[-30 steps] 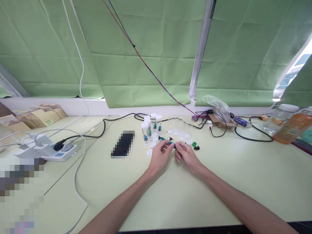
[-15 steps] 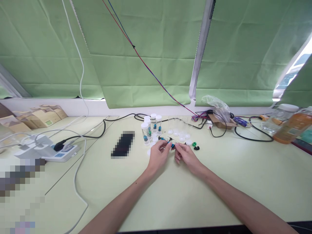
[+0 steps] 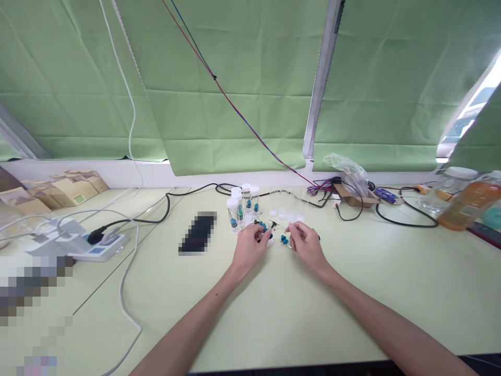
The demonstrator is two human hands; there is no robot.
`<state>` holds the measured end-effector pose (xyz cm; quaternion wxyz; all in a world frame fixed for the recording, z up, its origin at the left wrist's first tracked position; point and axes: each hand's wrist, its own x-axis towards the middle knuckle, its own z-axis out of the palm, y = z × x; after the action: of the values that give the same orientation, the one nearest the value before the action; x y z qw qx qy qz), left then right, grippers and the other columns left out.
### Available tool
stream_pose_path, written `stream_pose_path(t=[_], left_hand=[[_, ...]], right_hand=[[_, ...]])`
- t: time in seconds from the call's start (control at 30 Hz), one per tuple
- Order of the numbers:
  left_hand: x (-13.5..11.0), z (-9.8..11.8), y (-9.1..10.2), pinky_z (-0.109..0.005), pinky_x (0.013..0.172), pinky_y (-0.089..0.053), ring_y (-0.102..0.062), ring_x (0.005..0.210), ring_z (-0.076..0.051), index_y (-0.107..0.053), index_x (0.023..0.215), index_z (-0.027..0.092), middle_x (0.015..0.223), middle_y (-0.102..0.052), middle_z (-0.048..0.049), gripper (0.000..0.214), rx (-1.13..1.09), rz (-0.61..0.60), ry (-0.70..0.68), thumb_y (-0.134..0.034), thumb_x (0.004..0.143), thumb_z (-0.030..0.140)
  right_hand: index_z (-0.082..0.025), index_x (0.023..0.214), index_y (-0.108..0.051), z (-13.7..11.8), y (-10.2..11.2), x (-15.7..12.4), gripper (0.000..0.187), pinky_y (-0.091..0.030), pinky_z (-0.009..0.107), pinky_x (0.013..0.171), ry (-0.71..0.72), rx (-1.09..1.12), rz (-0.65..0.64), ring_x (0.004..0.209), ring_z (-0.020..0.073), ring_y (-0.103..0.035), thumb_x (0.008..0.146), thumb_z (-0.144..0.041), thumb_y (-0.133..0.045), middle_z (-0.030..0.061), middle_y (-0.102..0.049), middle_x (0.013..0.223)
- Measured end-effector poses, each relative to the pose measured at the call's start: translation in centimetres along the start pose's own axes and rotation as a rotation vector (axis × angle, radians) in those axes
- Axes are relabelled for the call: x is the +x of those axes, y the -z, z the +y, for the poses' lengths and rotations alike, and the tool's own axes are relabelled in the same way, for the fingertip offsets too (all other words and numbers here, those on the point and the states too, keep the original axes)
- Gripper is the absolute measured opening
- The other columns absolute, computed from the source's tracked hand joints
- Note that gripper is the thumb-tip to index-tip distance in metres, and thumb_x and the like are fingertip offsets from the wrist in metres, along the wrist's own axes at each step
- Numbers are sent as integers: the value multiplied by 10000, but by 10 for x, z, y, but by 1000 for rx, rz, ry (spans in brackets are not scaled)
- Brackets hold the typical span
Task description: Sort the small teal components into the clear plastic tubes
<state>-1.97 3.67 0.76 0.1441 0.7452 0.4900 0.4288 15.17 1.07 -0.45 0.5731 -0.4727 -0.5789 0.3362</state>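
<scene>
My left hand (image 3: 251, 245) is closed, with a small dark-blue piece (image 3: 271, 236) at its thumb and fingertips. A white round cap shows just below those fingertips. Across a short gap, my right hand (image 3: 309, 244) has its thumb and forefinger pinched together; whatever is between them is too small to make out. A teal piece (image 3: 284, 239) lies on the table between the hands, close to the right fingertips. More small teal and black parts (image 3: 263, 225) lie beyond my left fingers. Clear tubes with white caps (image 3: 232, 215) stand upright behind my left hand, teal pieces inside them.
White caps (image 3: 282, 214) lie behind the hands, with clear tubes beyond. A black phone-like slab (image 3: 198, 233) is at left, near a white power strip (image 3: 97, 247) and cables. An orange bottle (image 3: 467, 203), a clear jar and an open cardboard box (image 3: 358, 196) stand at right.
My hands have come apart, the right one moving slightly right and the left one slightly left. A teal piece now shows on the table between them.
</scene>
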Motion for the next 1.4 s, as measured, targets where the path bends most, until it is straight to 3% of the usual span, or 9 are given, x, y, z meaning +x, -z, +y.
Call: stream_pose_path(t=[0.2, 0.43, 0.6, 0.8, 1.03, 1.4], left_hand=[[0, -1, 2, -262, 527, -294, -416, 494, -135, -627, 663, 185, 510, -495, 12, 317, 66, -53, 44, -517, 861, 408], [4, -4, 8, -269, 547, -292, -475, 504, -167, -686, 827, 194, 517, -531, 6, 295, 156, -41, 112, -498, 878, 415], [7, -4, 16, -266, 559, -302, -509, 524, -173, -676, 815, 193, 498, -537, 6, 287, 232, -59, 141, -481, 898, 388], [11, -2, 25, -270, 549, -291, -566, 618, -196, -669, 891, 199, 582, -614, -18, 246, 350, -117, 190, -483, 896, 359], [15, -5, 33, -274, 551, -298, -585, 662, -202, -642, 843, 196, 689, -652, -50, 232, 452, -192, 163, -456, 906, 319], [13, -12, 27, -277, 546, -277, -619, 766, -233, -653, 879, 219, 759, -679, -70, 240, 560, -195, 187, -438, 925, 314]], right_hand=[[-211, 758, -561, -1, 2, 1, 374, -350, 263, 481, 13, -47, -4, 460, 133, -420, 901, -550, -494, -42, -437, 504], [-211, 741, -550, -2, 2, 1, 370, -345, 269, 486, 13, -88, -15, 465, 134, -418, 897, -543, -499, -37, -448, 512], [-207, 728, -533, 1, 3, 2, 364, -349, 259, 488, 22, -95, -19, 470, 128, -418, 891, -531, -512, -36, -460, 520], [-204, 731, -528, 5, 4, 3, 334, -354, 249, 489, 33, -114, -23, 484, 125, -424, 899, -492, -509, -32, -469, 542], [-202, 742, -536, 7, 5, 3, 314, -348, 245, 476, 31, -121, -26, 486, 126, -427, 901, -471, -508, -27, -476, 550], [-203, 738, -533, 6, 4, 3, 313, -357, 253, 495, 44, -132, -43, 484, 126, -432, 910, -463, -500, -30, -481, 552]])
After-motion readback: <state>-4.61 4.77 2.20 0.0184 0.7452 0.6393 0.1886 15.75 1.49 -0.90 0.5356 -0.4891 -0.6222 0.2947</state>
